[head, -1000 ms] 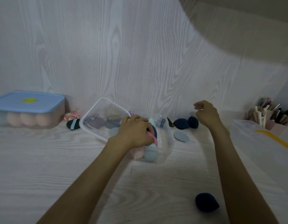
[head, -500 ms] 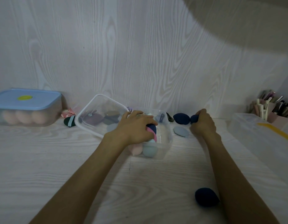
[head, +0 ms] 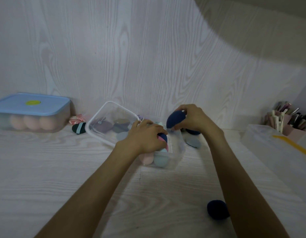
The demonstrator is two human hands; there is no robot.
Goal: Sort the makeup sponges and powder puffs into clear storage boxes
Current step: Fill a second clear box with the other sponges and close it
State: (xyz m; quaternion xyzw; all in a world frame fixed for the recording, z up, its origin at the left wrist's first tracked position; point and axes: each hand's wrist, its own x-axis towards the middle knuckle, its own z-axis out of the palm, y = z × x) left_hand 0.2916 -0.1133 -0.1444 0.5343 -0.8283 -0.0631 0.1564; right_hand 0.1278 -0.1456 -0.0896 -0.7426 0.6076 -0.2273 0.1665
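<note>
A small clear box [head: 180, 150] stands mid-table, packed with sponges, among them a pink one [head: 146, 158] and a light blue one [head: 160, 160]. My left hand [head: 145, 136] lies on top of its contents, fingers curled over a pink and a navy sponge [head: 163, 139]. Just above the box's far right corner, my right hand [head: 195, 119] grips a navy teardrop sponge [head: 174, 119]. A clear tilted tray or lid [head: 100, 117] leans behind my left hand, with purple, brown and grey puffs showing through it.
Loose pieces: a navy sponge [head: 217, 209] near the front, a grey-blue puff [head: 193, 142], a dark green puff [head: 78, 128]. A blue-lidded box [head: 32, 107] of peach sponges stands far left. At right sit a frosted container [head: 269, 148] and a pink tool holder [head: 289, 121].
My right hand reached to the back of the table, took hold of a navy sponge, and lifted it leftward over the box. My left hand stayed on the sponges.
</note>
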